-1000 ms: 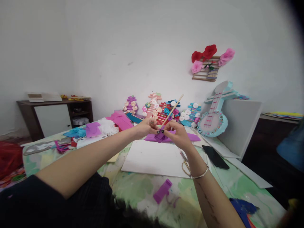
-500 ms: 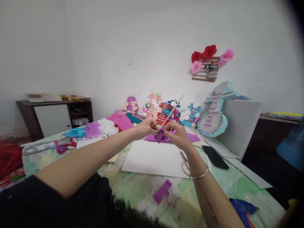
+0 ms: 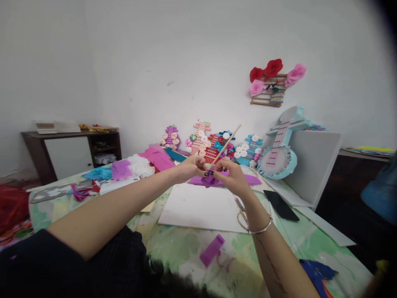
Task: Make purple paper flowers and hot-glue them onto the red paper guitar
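Over the far edge of a white board (image 3: 195,209), my two hands meet in a pinch. My left hand (image 3: 194,167) is closed, thumb and finger on a small gathered piece of purple crepe paper (image 3: 209,181). From the other side my right hand (image 3: 230,174) pinches the same paper. A thin wooden stick (image 3: 230,140) slants up and right from between the fingers; which fingers bear it is hidden. Behind the hands lies a purple paper sheet (image 3: 252,179). Scissors (image 3: 243,218) rest on the board under my right wrist.
A folded purple strip (image 3: 212,250) lies on the near table cover. To the right are a black phone (image 3: 281,205) and a pale-blue lute-shaped craft (image 3: 277,161). Flower-covered crafts (image 3: 201,138) lean on the wall. Coloured paper (image 3: 156,156) is heaped at left.
The hands stay almost in place. The gathered purple paper has turned slightly between the fingertips, and the stick's top has shifted a touch to the right.
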### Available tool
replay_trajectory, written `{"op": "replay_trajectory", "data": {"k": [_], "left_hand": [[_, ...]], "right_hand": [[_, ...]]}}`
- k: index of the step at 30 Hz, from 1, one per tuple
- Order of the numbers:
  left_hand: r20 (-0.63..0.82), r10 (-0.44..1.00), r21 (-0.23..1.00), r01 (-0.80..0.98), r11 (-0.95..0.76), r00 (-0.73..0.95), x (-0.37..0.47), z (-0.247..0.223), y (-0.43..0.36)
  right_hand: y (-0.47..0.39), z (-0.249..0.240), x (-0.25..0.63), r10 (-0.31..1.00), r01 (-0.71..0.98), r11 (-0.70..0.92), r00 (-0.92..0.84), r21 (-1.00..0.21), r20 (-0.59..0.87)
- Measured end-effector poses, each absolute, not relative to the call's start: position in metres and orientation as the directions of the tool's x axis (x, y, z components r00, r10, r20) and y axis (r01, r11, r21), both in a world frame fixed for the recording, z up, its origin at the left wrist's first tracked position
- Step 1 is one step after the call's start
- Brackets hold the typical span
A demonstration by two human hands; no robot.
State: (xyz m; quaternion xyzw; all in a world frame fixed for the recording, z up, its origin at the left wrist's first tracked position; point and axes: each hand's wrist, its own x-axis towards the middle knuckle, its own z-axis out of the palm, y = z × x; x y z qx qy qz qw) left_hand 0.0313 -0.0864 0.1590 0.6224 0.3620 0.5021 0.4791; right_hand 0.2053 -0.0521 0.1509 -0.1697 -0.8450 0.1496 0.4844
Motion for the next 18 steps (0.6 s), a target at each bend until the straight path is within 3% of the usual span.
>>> {"op": "replay_trajectory", "data": {"k": [18], "left_hand": [[0.274,0.913,0.961,-0.039,-0.275,0.303,0.0313,0.1589,-0.0879]], "right_hand": [[-0.0526,0.1523,0.2062,0.447,0.108,0.893,-0.319,-0.437,0.836]]}}
